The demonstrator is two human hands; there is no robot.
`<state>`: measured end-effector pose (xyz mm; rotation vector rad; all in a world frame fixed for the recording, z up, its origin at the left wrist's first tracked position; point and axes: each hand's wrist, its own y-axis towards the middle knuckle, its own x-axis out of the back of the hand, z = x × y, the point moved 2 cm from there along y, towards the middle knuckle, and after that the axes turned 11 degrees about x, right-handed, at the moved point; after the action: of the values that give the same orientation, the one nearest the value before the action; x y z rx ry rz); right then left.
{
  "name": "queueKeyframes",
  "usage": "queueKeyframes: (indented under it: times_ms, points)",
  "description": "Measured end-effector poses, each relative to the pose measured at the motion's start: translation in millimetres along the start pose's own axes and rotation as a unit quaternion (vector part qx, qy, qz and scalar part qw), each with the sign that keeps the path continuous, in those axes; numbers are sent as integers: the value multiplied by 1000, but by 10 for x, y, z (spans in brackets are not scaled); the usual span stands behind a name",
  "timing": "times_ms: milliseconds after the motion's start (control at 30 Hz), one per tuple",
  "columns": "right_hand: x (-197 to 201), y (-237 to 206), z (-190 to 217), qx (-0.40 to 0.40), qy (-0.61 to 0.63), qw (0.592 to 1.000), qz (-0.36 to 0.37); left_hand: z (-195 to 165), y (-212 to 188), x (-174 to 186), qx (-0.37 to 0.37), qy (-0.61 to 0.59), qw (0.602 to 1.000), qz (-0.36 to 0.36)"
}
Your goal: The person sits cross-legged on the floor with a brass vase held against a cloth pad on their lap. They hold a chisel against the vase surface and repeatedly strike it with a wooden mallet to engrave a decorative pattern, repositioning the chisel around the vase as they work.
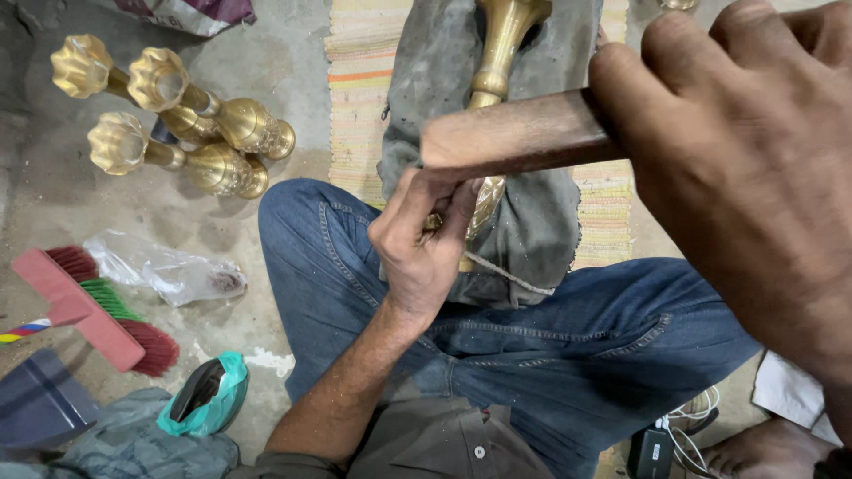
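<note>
I sit cross-legged in blue jeans on the floor. My left hand [424, 239] grips a small tool, mostly hidden in the fingers, pressed against a long brass piece [499, 62] lying on a grey cloth [541, 222] over my legs. Raised close to the camera, my right hand [754, 168] is closed around a brown wooden handle [515, 135], which hovers just above my left hand. The handle's head is out of view.
Three brass stands with fluted tops [169, 120] lie on the concrete floor at the upper left. A red and green brush [98, 306], a crumpled plastic bag [169, 270] and a teal bag [211, 395] lie at left. A striped mat [359, 80] lies under the cloth.
</note>
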<state>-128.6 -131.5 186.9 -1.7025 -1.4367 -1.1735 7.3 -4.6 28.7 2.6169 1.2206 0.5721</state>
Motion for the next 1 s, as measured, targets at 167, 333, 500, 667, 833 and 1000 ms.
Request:
queueKeyframes:
  times_ms: [167, 333, 500, 667, 833, 1000]
  points:
    - [-7, 19, -3, 0, 17, 1000, -11, 29, 1, -17, 5, -21, 1000, 6]
    - [-50, 6, -32, -20, 108, 994, -11, 31, -8, -2, 13, -24, 1000, 15]
    - [-48, -20, -12, -7, 36, 999, -2, 17, -14, 0, -20, -5, 1000, 12]
    - [-38, -15, -2, 14, -13, 1000, 9, 53, -9, -6, 12, 14, 1000, 12]
    - [-42, 16, -31, 5, 12, 1000, 0, 38, -16, -6, 3, 5, 1000, 7]
    - [-47, 17, -9, -19, 56, 998, -23, 32, -11, -20, 16, -10, 1000, 9]
